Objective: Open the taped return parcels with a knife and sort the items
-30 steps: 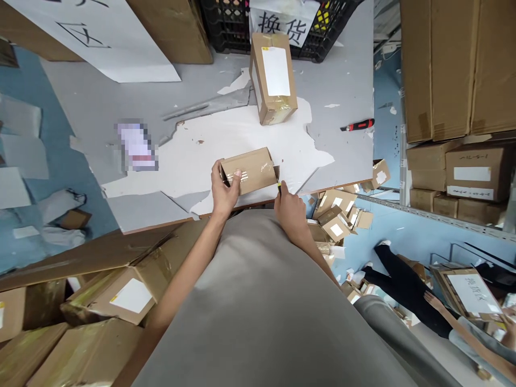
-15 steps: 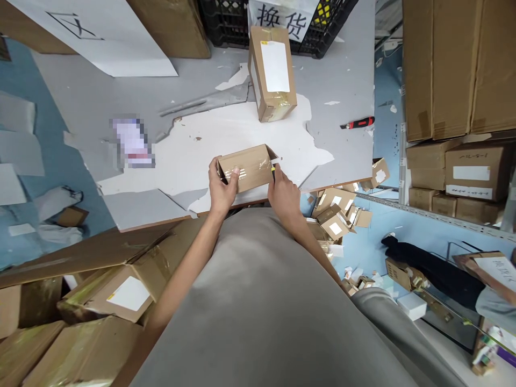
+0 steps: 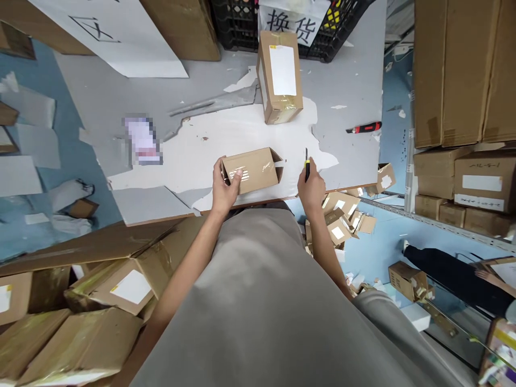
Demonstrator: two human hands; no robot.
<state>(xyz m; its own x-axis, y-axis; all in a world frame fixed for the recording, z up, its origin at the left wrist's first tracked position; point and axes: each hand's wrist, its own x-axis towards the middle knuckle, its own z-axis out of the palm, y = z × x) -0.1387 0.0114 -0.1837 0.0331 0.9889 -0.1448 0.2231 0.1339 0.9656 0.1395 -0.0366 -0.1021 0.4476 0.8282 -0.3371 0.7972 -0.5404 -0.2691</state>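
My left hand point(image 3: 226, 185) grips the left end of a small cardboard box point(image 3: 256, 169), thumb on its top face and fingers at its far left edge. Clear tape shows on the box, and its right end has flaps standing loose. To the right of the box, apart from it, my right hand point(image 3: 311, 188) is closed round a yellow and black utility knife point(image 3: 307, 167), its blade pointing away from me. Beyond them a taller taped box point(image 3: 281, 78) with a white label stands on the table. A red and black utility knife point(image 3: 365, 128) lies near the right edge.
A black plastic crate point(image 3: 234, 27) with a paper sign stands at the table's back. A blurred-out flat item point(image 3: 142, 140) lies left on the torn white surface point(image 3: 189, 156). Cartons point(image 3: 84, 338) fill the lower left. Another person's dark-clothed leg point(image 3: 447, 269) shows at right.
My right hand has drawn the knife away from the box's right end, moving right. My left hand still holds the box. The whole view has shifted slightly.
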